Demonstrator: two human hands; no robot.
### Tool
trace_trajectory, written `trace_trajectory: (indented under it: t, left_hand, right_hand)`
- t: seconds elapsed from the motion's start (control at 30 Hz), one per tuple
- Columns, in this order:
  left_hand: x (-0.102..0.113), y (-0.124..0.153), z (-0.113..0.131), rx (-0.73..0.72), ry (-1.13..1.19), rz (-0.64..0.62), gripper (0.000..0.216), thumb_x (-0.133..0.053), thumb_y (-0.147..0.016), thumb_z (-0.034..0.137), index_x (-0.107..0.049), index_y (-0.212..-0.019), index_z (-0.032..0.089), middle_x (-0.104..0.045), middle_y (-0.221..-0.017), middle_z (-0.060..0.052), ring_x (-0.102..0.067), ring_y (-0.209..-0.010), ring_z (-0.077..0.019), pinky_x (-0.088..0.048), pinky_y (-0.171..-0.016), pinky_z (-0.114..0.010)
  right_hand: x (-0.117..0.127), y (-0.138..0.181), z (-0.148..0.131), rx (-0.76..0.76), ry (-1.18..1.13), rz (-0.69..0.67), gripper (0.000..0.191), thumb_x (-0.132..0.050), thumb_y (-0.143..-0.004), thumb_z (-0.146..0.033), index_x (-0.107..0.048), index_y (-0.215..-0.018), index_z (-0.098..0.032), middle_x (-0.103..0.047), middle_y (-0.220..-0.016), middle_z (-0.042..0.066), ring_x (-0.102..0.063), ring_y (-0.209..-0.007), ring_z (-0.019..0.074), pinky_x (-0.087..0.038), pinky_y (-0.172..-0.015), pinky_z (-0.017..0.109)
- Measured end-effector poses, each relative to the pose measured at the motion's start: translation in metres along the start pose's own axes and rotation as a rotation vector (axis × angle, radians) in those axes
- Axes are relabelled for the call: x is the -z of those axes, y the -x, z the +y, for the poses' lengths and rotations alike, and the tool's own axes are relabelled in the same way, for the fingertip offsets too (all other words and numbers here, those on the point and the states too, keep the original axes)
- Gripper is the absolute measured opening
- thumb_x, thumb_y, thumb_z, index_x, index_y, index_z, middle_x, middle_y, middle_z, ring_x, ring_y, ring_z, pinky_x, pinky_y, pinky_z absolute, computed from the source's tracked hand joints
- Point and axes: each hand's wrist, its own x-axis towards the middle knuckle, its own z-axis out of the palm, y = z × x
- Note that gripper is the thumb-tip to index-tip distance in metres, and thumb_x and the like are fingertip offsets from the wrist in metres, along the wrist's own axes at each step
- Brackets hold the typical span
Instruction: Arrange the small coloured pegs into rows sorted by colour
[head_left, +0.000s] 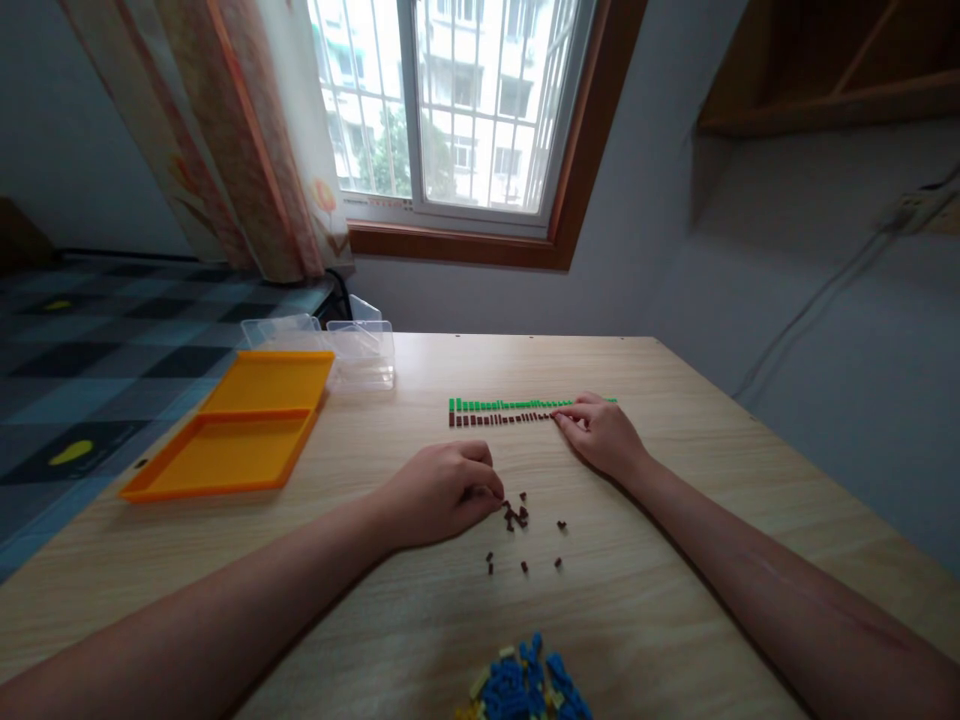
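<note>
My left hand [444, 492] rests on the wooden table [675, 600], fingers curled in a pinch right beside a loose scatter of tiny brown pieces [517, 520]. My right hand [600, 432] lies further back, fingertips pinched at the right end of a row of brown pieces [499, 419]. Directly behind that row runs a longer row of green pieces [510, 404]. What each pinch holds is too small to make out.
An orange two-part tray [232, 430] lies open at the left. Clear plastic boxes [360, 352] stand behind it. A heap of blue and yellow pieces [525, 690] sits at the near table edge. A window and curtain are behind the table.
</note>
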Motion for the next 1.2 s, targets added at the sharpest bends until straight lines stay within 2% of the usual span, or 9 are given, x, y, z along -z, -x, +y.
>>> trace_trajectory:
  t: [0.23,0.6,0.8,0.9,0.97,1.1,1.2]
  left_hand:
    - [0.0,0.0,0.0,0.01,0.002,-0.011,0.013,-0.062,-0.087,0.024,-0.075,-0.088,0.024,-0.065,-0.088,-0.001,-0.062,-0.074,-0.0115,-0.048,-0.067,-0.023]
    - [0.0,-0.001,-0.001,-0.006,-0.003,-0.009,0.014,-0.062,-0.088,0.025,-0.076,-0.089,0.024,-0.065,-0.087,-0.002,-0.062,-0.073,-0.0113,-0.048,-0.067,-0.023]
    - [0.001,-0.001,-0.001,-0.007,0.009,-0.013,0.014,-0.062,-0.087,0.024,-0.076,-0.089,0.024,-0.065,-0.086,-0.002,-0.061,-0.072,-0.0113,-0.048,-0.067,-0.024]
    - [0.001,-0.001,-0.001,-0.008,0.011,-0.014,0.015,-0.062,-0.087,0.024,-0.076,-0.089,0.023,-0.066,-0.087,-0.002,-0.062,-0.072,-0.0114,-0.048,-0.067,-0.024]
    - [0.001,-0.001,-0.001,-0.008,0.008,-0.014,0.015,-0.062,-0.088,0.024,-0.076,-0.09,0.024,-0.066,-0.087,-0.002,-0.062,-0.072,-0.0114,-0.048,-0.067,-0.024]
    - [0.001,0.0,-0.002,-0.016,0.018,-0.014,0.015,-0.062,-0.088,0.026,-0.076,-0.091,0.024,-0.065,-0.087,-0.002,-0.062,-0.072,-0.0112,-0.048,-0.066,-0.024]
    - [0.002,0.001,-0.002,-0.02,0.03,-0.012,0.016,-0.062,-0.089,0.027,-0.077,-0.094,0.025,-0.065,-0.088,-0.002,-0.061,-0.073,-0.0112,-0.048,-0.066,-0.023]
  right_hand:
    - [0.001,0.001,0.001,-0.006,-0.065,0.037,0.027,-0.057,-0.09,-0.031,-0.08,-0.095,-0.017,-0.068,-0.082,0.006,-0.06,-0.071,0.0169,-0.045,-0.066,0.028]
    - [0.0,0.0,0.001,-0.011,0.033,-0.021,0.027,-0.056,-0.091,-0.03,-0.08,-0.097,-0.021,-0.067,-0.084,0.005,-0.061,-0.076,0.0171,-0.045,-0.072,0.029]
    - [0.0,0.001,0.003,-0.005,-0.046,0.076,0.026,-0.057,-0.09,-0.03,-0.08,-0.095,-0.018,-0.068,-0.083,0.006,-0.06,-0.073,0.0173,-0.046,-0.069,0.03]
    - [0.007,0.004,-0.001,0.03,-0.154,0.09,0.026,-0.058,-0.089,-0.03,-0.08,-0.094,-0.017,-0.068,-0.082,0.008,-0.058,-0.069,0.0162,-0.045,-0.062,0.029]
    - [0.016,0.008,-0.007,0.083,-0.278,-0.041,0.025,-0.059,-0.088,-0.03,-0.08,-0.093,-0.017,-0.068,-0.082,0.008,-0.057,-0.066,0.0146,-0.043,-0.056,0.026]
    - [0.037,0.021,-0.029,0.213,-0.492,-0.56,0.018,-0.065,-0.084,-0.028,-0.079,-0.09,-0.019,-0.068,-0.081,0.005,-0.058,-0.065,0.012,-0.042,-0.054,0.022]
    - [0.048,0.027,-0.043,0.229,-0.548,-0.75,0.012,-0.069,-0.081,-0.025,-0.078,-0.084,-0.018,-0.067,-0.081,0.004,-0.054,-0.061,0.0094,-0.042,-0.054,0.02]
